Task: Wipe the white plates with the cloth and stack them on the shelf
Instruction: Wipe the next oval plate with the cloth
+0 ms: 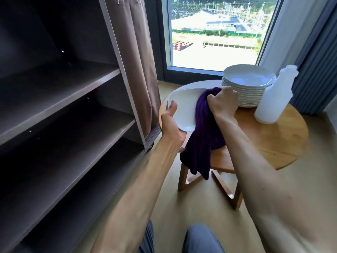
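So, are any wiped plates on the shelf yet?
No, the shelf boards in view are bare; one plate is in the left hand, the others stacked on the table.

Shelf unit (73,110) left of round table (284,143); on table, plate stack (248,84) left of spray bottle (273,99); window (218,33) behind.

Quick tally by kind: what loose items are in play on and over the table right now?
Plate in hand: 1
Plate stack on the table: 1 (exact count unclear, roughly ten)
Purple cloth: 1
White spray bottle: 1
Total: 4
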Available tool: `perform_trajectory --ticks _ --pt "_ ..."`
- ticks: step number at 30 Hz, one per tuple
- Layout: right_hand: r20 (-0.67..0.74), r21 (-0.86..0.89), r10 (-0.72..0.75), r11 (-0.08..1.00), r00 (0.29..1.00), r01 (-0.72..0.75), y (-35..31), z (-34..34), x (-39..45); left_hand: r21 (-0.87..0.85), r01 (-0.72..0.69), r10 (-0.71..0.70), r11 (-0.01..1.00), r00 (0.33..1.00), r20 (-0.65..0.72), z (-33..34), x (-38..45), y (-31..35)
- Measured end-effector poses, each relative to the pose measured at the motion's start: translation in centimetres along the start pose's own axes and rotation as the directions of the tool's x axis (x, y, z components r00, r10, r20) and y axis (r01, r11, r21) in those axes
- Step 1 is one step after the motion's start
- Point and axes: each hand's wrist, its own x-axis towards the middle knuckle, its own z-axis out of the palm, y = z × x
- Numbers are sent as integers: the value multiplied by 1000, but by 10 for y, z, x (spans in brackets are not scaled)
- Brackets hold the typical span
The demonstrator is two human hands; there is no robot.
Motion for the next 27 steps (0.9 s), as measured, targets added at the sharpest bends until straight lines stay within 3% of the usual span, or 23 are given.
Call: perform_trajectory --ticks 4,7,10,13,16,19,22,25,27 --pt "135 -127 91 989 987 -74 6 -1 -11 -39 -7 7 999 1000 -6 2 7 -2" --pt "373 -171 65 985 926 0 -7 -5 -17 0 38 -38 999 998 -49 7 10 -8" --pt "562 10 -47 999 826 50 -30 -6 -31 82 64 -58 995 996 -70 6 17 -12" --pt "590 98 -137 990 796 98 -41 -9 -36 -2 85 -85 996 996 16 7 11 -9" --pt "483 159 -165 982 860 100 -42 4 -31 -13 55 -54 998 994 91 8 0 -6" --pt "310 304 -167 950 936 68 -46 14 -30 61 32 -35 998 998 48 13 -12 -3" --pt "138 290 -148 951 979 103 -46 8 -25 147 7 -12 989 999 32 7 -17 16" --pt "-39 380 -39 923 998 51 -37 -7 -15 356 -108 164 928 978 -128 -3 -7 37" --pt "-130 443 37 896 991 25 -28 -13 -10 374 -103 215 922 938 -271 -11 2 46"
